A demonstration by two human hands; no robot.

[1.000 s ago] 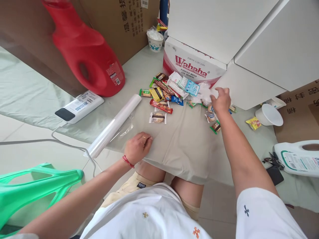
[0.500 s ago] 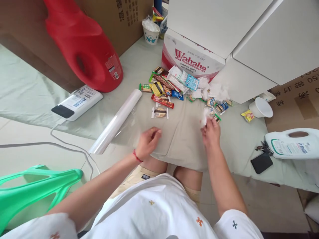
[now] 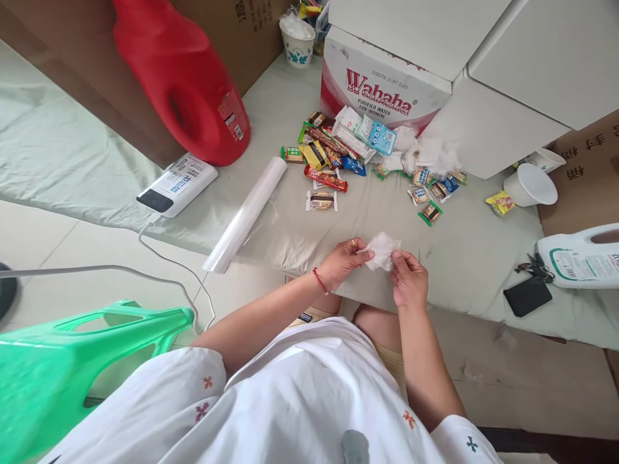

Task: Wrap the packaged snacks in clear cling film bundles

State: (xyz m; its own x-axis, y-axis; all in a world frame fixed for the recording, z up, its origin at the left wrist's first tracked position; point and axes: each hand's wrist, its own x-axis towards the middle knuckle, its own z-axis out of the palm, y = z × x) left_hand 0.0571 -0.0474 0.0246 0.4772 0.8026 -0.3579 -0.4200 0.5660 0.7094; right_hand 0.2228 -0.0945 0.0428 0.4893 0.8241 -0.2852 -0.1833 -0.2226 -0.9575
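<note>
1. Here's the pale, cloth-covered tabletop [image 3: 474,251], sweeping right across the middle of the frame!
2. Up at top right, smooth white panels [image 3: 387,32] stand tall.
3. Brown cardboard [image 3: 236,55] at upper left, printed with dark characters.
4. Lower left: a bright green stool [image 3: 43,374] over light floor tiles [image 3: 39,241], softly lit.
</note>
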